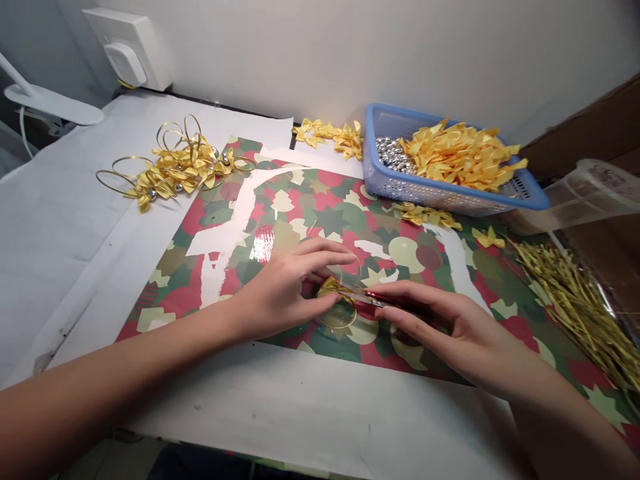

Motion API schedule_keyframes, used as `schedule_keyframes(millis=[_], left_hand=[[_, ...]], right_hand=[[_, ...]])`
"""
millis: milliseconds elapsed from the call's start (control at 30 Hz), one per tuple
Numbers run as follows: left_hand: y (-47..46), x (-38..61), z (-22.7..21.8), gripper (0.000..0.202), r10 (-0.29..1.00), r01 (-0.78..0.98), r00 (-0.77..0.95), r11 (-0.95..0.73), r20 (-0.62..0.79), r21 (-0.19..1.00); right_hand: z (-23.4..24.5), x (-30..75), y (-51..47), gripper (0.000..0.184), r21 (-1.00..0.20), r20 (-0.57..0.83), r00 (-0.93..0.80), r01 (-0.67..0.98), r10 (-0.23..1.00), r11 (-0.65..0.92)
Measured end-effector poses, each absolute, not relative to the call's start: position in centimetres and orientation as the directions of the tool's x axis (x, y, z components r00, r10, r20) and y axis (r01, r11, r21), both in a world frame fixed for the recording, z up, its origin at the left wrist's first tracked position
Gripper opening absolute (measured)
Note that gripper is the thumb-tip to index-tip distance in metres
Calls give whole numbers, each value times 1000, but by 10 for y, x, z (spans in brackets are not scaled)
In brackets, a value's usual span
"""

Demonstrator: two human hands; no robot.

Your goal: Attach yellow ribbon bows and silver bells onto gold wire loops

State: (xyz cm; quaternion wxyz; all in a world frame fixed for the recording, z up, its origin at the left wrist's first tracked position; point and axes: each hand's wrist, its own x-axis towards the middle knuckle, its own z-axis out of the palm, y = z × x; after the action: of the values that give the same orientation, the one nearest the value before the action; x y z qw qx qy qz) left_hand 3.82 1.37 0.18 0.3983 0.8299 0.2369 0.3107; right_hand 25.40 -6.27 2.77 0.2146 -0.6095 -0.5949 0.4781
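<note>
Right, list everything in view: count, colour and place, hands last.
Ring: one, gold and yellow, front centre
Tool: one, metallic, at the ring
Looped bows: several, gold, yellow and silver, rear left
Basket: one, blue, rear right
Bows: many, yellow, in and around the basket
Beads: many, silver, in the basket
Strands: many, gold, right side
Tub: one, clear, right of the basket
Cardboard: count unclear, brown, far right
Sheet: one, red, green and cream, under the ring
Table: one, white, under the sheet
Stand: one, white, far left
Plug: one, white, on the wall
Cloth: count unclear, dark, bottom
Left hand: one, bare, at the ring
Right hand: one, bare, fingers on the tool
</note>
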Motion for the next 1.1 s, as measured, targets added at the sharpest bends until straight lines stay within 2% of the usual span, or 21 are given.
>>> schedule_keyframes(millis=[233,467,867,1100], left_hand=[[14,38,0,37,617,113,686,-613,385,782],[13,38,-1,39,608,113,699,-615,378,780],[14,39,-3,40,602,84,691,-617,401,782],[14,38,-2,40,609,95,686,-618,398,781]], right_hand=[[33,255,-62,32,-788,-300,-221,605,928,-110],[34,251,-62,23,-764,-192,-282,644,940,37],[26,245,-60,19,-753,-90,-234,652,968,87],[29,245,-58,21,-745,-116,-197,666,973,46]])
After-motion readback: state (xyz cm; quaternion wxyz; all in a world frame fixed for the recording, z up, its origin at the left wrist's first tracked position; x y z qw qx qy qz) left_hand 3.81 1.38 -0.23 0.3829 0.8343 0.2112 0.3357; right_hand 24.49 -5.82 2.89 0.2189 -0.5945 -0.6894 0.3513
